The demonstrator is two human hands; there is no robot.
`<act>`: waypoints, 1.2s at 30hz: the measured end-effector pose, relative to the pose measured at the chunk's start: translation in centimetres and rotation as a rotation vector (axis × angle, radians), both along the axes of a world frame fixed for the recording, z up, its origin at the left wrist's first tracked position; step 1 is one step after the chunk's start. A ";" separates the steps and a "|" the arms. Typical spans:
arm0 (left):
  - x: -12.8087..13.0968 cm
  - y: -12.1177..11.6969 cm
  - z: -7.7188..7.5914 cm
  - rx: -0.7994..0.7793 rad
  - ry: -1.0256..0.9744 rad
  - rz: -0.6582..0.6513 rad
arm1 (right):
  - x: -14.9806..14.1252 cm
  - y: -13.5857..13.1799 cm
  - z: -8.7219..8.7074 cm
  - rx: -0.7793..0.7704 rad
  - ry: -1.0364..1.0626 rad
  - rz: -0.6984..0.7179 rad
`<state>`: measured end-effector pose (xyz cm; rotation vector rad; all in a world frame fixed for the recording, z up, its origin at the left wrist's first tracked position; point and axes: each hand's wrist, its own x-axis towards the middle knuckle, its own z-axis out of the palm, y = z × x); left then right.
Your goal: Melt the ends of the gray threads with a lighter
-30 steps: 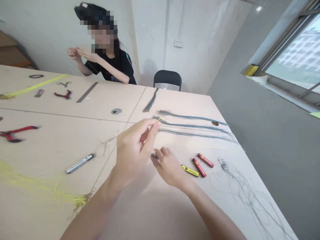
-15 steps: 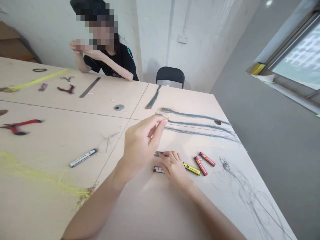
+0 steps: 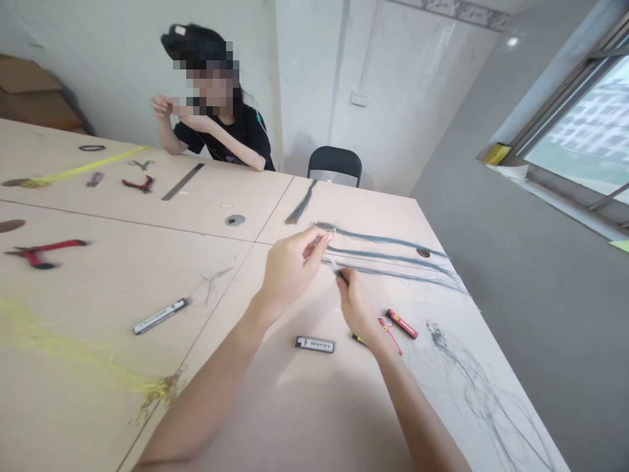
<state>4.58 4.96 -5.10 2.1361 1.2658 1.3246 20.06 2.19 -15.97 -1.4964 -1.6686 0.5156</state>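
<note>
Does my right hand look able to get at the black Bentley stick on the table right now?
Probably yes. The right hand is close to the black Bentley stick, with only bare tabletop between them. Its fingers seem to pinch something dark, which it may need to release first.

The left hand (image 3: 289,272) pinches a pale wisp (image 3: 331,231) too small to tell. The right hand (image 3: 358,305) hides most of a dark item (image 3: 343,278). At 4 o'clock from the left hand, the right wrist covers much of a yellow stick (image 3: 359,339) and a red stick (image 3: 390,337). The left forearm (image 3: 206,400) and right forearm (image 3: 422,419) run off the bottom edge.
</note>
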 end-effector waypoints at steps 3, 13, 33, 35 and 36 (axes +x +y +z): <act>1.3 1.3 -0.3 0.035 -0.022 -0.016 | 1.4 1.1 5.2 0.023 0.469 -0.106; 1.5 1.8 -1.5 0.166 0.071 -0.008 | -0.6 -0.2 12.2 -0.476 1.296 0.139; 1.9 0.9 -1.3 0.454 0.020 0.070 | -1.7 -2.1 13.3 -0.562 1.505 0.354; 2.0 0.8 -1.3 0.450 0.024 0.066 | -1.6 -2.0 13.2 -0.558 1.494 0.377; 2.0 0.8 -1.3 0.453 0.027 0.064 | -1.5 -2.0 13.1 -0.555 1.490 0.388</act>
